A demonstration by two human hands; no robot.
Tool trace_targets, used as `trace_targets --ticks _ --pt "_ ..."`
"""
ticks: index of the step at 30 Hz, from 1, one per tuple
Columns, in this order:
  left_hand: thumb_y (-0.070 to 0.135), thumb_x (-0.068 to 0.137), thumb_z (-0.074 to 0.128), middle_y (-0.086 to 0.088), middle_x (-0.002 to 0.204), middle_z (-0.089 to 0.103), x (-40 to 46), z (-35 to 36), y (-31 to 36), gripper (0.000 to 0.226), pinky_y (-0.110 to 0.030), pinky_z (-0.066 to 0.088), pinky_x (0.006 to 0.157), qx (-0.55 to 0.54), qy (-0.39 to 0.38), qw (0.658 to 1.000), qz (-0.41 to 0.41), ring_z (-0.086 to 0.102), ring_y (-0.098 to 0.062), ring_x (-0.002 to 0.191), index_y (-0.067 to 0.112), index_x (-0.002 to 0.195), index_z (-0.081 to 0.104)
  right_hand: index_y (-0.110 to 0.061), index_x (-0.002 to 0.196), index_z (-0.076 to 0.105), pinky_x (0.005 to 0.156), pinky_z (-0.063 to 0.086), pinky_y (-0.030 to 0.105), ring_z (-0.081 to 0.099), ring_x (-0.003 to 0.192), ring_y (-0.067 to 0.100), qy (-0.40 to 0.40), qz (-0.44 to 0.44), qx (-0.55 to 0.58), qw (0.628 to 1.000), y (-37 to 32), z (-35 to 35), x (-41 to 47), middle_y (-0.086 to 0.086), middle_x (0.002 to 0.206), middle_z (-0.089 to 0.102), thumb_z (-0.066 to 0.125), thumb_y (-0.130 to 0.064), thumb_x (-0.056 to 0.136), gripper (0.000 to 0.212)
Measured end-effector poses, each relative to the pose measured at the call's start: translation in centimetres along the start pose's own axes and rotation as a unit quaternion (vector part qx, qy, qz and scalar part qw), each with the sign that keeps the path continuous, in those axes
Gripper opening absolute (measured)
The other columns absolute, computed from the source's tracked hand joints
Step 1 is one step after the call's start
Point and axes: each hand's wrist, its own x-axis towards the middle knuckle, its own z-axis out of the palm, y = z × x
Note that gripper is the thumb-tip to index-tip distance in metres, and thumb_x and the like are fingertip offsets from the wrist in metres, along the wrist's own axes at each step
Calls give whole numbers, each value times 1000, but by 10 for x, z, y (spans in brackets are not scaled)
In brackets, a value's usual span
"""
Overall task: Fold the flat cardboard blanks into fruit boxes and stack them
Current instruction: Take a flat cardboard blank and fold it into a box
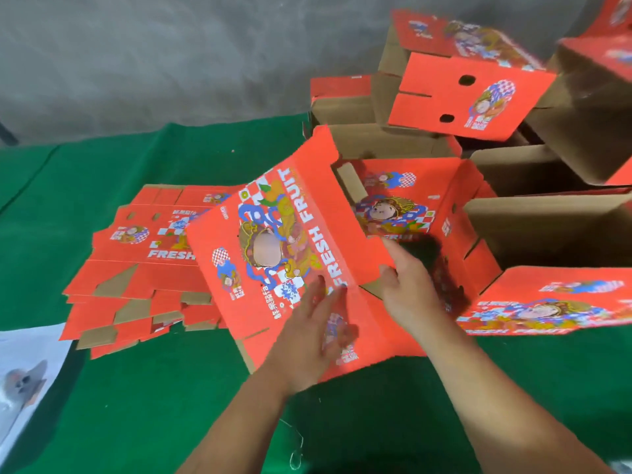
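Fingers of the left hand [309,331] lie straight and press on the near panel of the half-folded blank [284,254], which stands in the middle of the green table [102,200]. Right hand [408,289] pinches the side flap. To fold well, I think the left must hold flat while the right bends along the crease.

Green cloth [136,388] spread over the work surface, creased in a long diagonal line at far left. Grey, mottled wall [171,53] rising behind it. White sheet [24,381] at the lower left corner, lying over the cloth's edge and printed with a blurred grey figure; thin pale thread [297,446] curling on the cloth near the bottom edge.
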Motion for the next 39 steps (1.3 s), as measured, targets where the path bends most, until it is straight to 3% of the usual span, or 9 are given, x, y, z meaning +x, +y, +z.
trace_targets --ticks 6,9,12,14,22,28,32,36,39 --pt "33 84 66 -29 156 24 32 -58 -7 77 -48 26 122 -42 368 920 -128 24 -37 149 1 150 42 -27 137 63 106 40 47 61 121 33 64 -75 -191 977 -40 -45 32 7 127 70 55 1 91 54" --pt "42 79 75 -23 155 37 45 -85 -15 91 -46 30 120 -44 400 905 -141 35 -36 145 15 156 34 -31 111 72 104 35 47 60 116 32 71 -97 -203 972 -59 -53 42 -1 126 70 52 1 81 48" --pt "38 80 80 9 91 66 39 -90 -21 46 -36 52 69 -205 344 914 -65 61 -18 74 37 116 51 -29 88 70 102 28 46 55 111 33 92 -116 -212 966 -65 -49 47 -4 120 71 49 0 78 37" --pt "36 84 77 0 86 70 33 -85 -30 31 -40 54 65 -295 346 888 -62 64 -26 71 31 106 56 -26 86 72 101 30 49 52 109 34 95 -140 -184 968 -63 -41 49 -6 109 70 51 4 78 37" --pt "51 94 64 1 67 64 4 -77 -60 22 -30 59 52 -434 471 754 -146 67 -20 52 30 92 56 -29 157 36 120 19 51 24 151 37 220 -9 -108 969 -19 -47 63 15 165 25 53 -54 87 77" --pt "69 83 67 -12 86 70 4 -80 -53 41 -48 60 71 -472 416 758 -176 71 -30 67 31 96 63 -44 161 10 126 10 34 10 150 -4 126 8 124 984 10 -45 59 -9 169 13 48 -68 84 89" --pt "80 85 56 -16 125 71 7 -90 -47 73 -43 57 94 -510 315 788 -140 71 -27 112 25 131 68 -44 160 19 127 19 41 24 152 9 112 23 119 986 -1 -39 56 -3 165 29 55 -72 77 95" --pt "88 81 50 -11 131 70 6 -92 -34 77 -53 37 116 -485 254 824 -145 61 -27 129 33 130 70 -33 154 28 109 36 16 54 117 -5 49 -52 153 986 -12 -36 50 -10 123 56 82 -21 77 94" --pt "85 85 47 -9 137 66 1 -93 -28 71 -48 41 112 -486 179 844 -143 60 -24 131 36 133 68 -21 152 36 101 38 10 59 116 -1 13 -83 152 985 -12 -46 48 0 122 59 62 18 85 82"
